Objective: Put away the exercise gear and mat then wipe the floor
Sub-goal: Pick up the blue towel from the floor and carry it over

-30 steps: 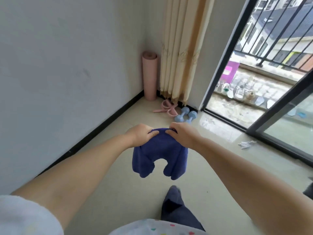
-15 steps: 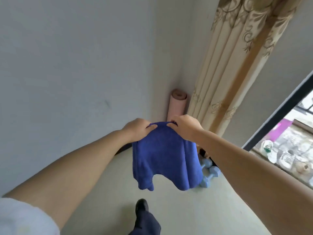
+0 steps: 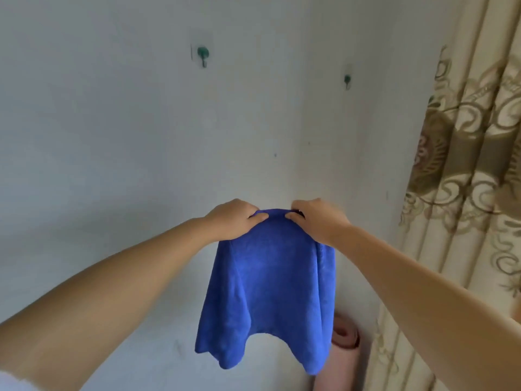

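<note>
A blue cloth [image 3: 267, 292] hangs in front of me against the white wall. My left hand [image 3: 234, 221] pinches its top edge on the left, and my right hand [image 3: 318, 220] pinches the same edge on the right, close together. The cloth droops down in two lobes. Behind its lower right corner the top of the rolled pink mat [image 3: 345, 337] stands upright in the corner. The dumbbells and the floor are out of view.
Two green wall hooks are stuck on the wall above my hands, the left hook [image 3: 203, 53] and the right hook [image 3: 347, 79]. A beige patterned curtain [image 3: 465, 179] hangs along the right side.
My view has tilted up from the floor to the wall. Both hands have lifted the cloth higher, the hooks have come into sight, and the dumbbells and my foot have dropped out of view.
</note>
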Available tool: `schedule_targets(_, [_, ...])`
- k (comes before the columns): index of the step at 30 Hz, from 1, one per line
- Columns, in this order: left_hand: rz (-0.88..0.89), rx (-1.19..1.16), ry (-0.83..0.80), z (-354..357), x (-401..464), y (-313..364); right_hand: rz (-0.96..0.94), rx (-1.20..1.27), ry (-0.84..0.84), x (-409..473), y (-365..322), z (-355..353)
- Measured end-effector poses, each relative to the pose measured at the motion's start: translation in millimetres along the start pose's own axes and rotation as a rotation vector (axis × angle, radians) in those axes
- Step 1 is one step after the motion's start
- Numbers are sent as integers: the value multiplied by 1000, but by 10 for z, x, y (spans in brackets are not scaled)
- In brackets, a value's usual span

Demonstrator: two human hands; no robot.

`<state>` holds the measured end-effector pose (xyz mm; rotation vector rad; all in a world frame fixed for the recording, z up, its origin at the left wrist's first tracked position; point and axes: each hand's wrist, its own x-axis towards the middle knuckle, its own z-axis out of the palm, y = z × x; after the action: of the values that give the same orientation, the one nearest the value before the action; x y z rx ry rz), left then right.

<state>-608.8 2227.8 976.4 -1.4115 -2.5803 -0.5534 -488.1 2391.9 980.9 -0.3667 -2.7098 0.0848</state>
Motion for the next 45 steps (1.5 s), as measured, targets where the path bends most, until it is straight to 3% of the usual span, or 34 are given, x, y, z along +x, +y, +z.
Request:
schedule_targets(7, [-86, 262, 153, -813, 909, -159, -233, -22, 139, 1372, 157, -476])
schedule_targets(16, [-245, 533, 322, -1823, 1295, -599, -573, -108, 326, 2650, -271, -1018])
schedule_targets(28, [-271, 786, 610, -2969, 1956, -1013, -370, -42, 576, 3717, -938, -1613])
schedule_targets(34, [-249, 986, 635, -2592, 2021, -1437, -331, -134, 552, 3902, -1104, -1194])
schedule_targets(38, [-218, 865, 699, -2146, 2101, -1569, -311, -42, 620, 3912, -1139, -817])
schedule_targets(45, [-277, 690, 812, -1891, 2271, -1580, -234, 159, 598, 3850, -1256, -652])
